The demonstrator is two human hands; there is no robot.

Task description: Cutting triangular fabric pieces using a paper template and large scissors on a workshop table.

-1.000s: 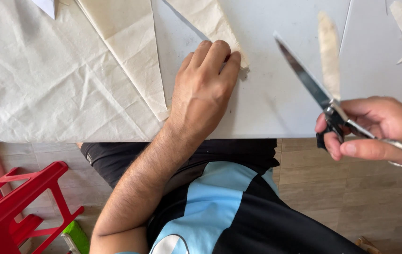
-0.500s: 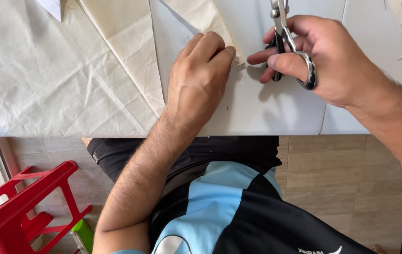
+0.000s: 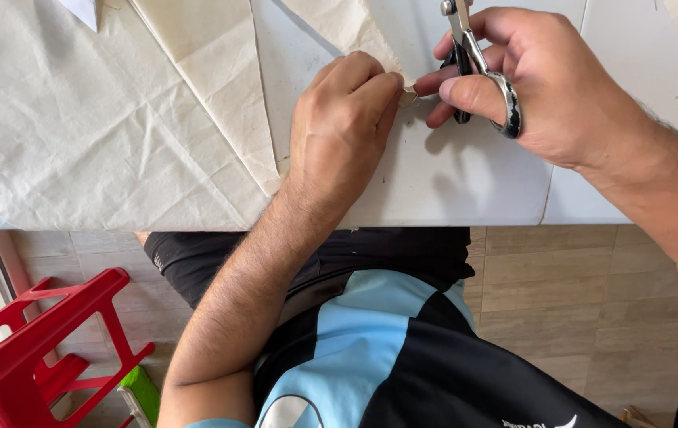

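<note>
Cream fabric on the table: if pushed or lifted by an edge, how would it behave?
The cream fabric is creased and folded, so probably floppy and would bunch, not slide. It looks thin, likely light. The left hand pins it, suggesting it shifts easily.

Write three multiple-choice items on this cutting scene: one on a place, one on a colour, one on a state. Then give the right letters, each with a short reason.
1. Where does the left hand rest?
A. on the cream cloth at its edge
B. on the stool
C. in the lap

2. What colour is the plastic stool on the floor?
A. blue
B. red
C. white

3. How are the scissors held?
A. lying loose on the white table
B. gripped in the right hand, fingers through the handle loops
C. gripped in the left hand

Answers: 1 A, the fingers press the cloth's corner to the table. 2 B, its frame is plainly red. 3 B, the right hand's fingers pass through the loops, blades pointing away from the body.
</note>
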